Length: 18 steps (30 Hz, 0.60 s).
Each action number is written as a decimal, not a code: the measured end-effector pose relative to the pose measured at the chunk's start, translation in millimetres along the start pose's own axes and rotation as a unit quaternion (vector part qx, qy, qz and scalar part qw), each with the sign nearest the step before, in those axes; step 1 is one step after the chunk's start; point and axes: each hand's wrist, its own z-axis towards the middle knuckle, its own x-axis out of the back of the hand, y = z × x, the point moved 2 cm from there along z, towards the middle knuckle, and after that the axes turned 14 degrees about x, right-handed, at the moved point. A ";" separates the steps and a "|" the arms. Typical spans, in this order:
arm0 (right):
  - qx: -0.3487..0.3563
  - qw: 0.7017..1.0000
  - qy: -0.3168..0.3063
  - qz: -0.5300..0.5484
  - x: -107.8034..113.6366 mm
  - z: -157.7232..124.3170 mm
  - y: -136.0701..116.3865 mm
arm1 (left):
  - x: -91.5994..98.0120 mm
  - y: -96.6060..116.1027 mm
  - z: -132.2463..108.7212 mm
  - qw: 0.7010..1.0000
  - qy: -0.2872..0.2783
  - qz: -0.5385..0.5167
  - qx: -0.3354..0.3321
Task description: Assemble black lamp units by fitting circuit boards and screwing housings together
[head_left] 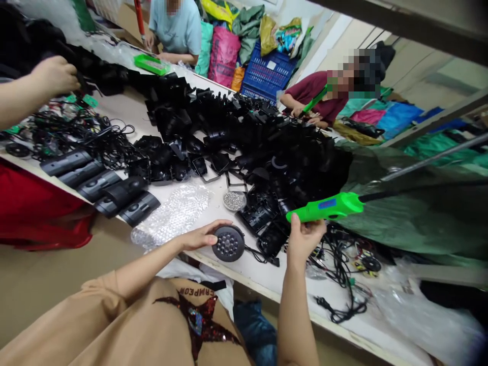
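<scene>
My left hand (202,235) grips a round black housing (229,245) by its edge, thumb on top, near the front of the white table. The housing's face is a grid of clear round lens-like spots, and a short black cable (259,254) lies beside it. Higher and to the right, my right hand (305,238) is closed around a bright green electric screwdriver (324,208), held roughly level with its black cord trailing right. Its tip is not clearly visible. Between the hands, further back, stands a small dish of silver screws (234,201).
A big heap of black plastic parts (244,127) fills the table's middle. Black cylindrical housings (110,190) and bubble wrap (173,211) lie left; wired boards (343,259) lie right. Another person's hand (53,76) reaches in at left. Two co-workers (177,33) sit across.
</scene>
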 end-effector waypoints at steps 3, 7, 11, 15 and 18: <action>0.104 0.993 -0.016 -0.055 12.0 -19.7 -20.6 | 0.5 -3.7 4.5 0.998 0.012 -0.046 0.034; 0.080 0.906 -0.415 0.019 8.9 -61.7 -31.5 | 1.2 -7.8 12.3 0.994 -0.003 -0.094 0.053; 0.012 0.850 -0.526 0.033 -1.3 -93.4 -26.4 | 1.5 -18.4 22.1 0.974 -0.034 -0.206 0.087; 0.035 0.856 -0.515 0.015 -12.1 -100.6 -30.4 | -0.4 -31.9 29.5 0.927 -0.099 -0.340 0.123; 0.136 0.866 -0.475 -0.078 -12.0 -96.9 -38.1 | 5.1 -39.5 32.8 0.923 -0.029 -0.369 0.109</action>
